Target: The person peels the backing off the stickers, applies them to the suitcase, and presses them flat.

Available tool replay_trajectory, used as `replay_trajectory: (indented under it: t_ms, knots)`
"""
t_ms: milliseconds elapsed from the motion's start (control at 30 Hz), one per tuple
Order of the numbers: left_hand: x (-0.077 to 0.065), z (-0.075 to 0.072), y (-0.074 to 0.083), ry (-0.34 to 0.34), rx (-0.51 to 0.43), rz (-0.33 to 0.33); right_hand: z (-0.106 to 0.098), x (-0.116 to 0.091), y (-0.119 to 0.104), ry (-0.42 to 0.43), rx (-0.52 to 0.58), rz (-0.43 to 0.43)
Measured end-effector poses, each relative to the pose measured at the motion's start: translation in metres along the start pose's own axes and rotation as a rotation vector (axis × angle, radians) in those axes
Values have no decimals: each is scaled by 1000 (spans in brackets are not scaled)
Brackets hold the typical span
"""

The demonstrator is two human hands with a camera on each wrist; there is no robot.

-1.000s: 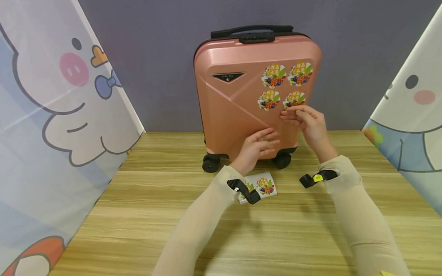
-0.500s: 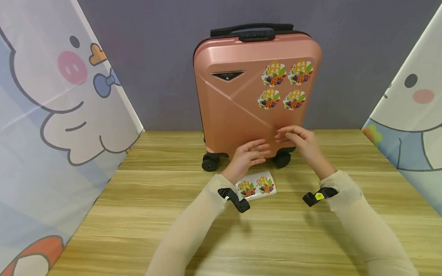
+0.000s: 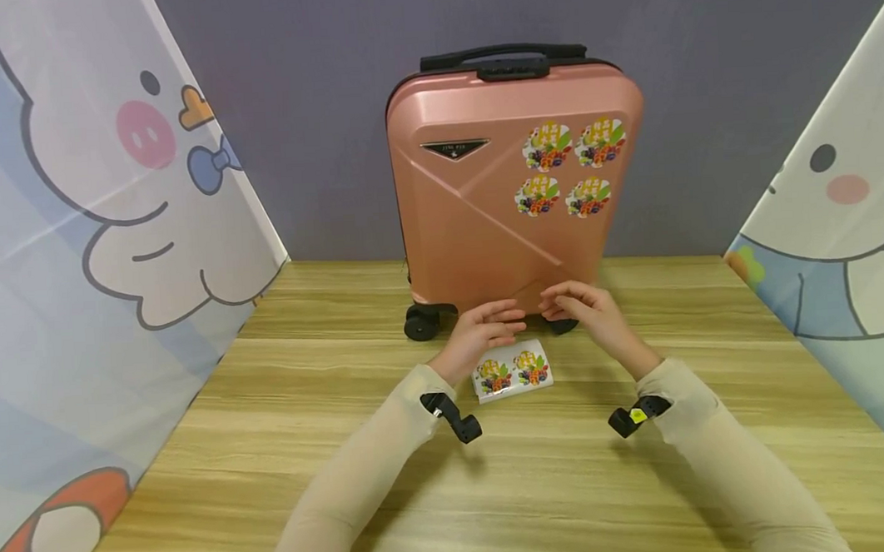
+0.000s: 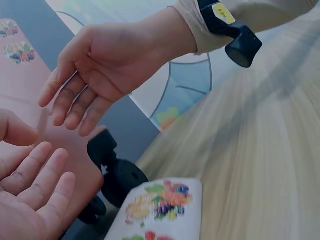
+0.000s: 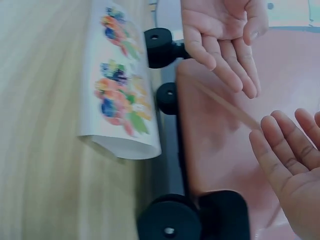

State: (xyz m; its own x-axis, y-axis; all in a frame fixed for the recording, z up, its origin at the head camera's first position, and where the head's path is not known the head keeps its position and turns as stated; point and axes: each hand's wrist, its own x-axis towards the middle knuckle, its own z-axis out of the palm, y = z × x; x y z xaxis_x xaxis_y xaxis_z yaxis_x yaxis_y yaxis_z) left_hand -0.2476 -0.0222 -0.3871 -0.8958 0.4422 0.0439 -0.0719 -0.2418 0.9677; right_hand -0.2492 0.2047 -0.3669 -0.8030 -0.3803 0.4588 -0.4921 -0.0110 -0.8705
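A pink hard-shell suitcase stands upright at the back, with several round fruit stickers on the upper right of its front. My left hand hovers in front of the suitcase's lower edge, fingers relaxed and holding nothing. Facing it, my right hand has loosely bent fingers near the right wheel; its palm shows bare in the left wrist view. Between and below the hands lies a curled white sticker sheet with two fruit stickers showing, also seen in the right wrist view as a curved sheet.
The wood-grain table runs up to a grey back panel. Cartoon-printed cloths close in the left and right sides. Black wheels carry the suitcase, and a black handle tops it.
My right hand has come down from the lower right sticker to the suitcase's bottom edge. My left hand has drawn down and left, uncovering more of the sticker sheet.
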Motion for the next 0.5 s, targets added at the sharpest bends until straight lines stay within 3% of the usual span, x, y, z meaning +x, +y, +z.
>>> replay_trajectory:
  t_ms: [500]
  knots:
    - [-21,-39,-20,117,171,-10,18,-17,17,-99,-128,96]
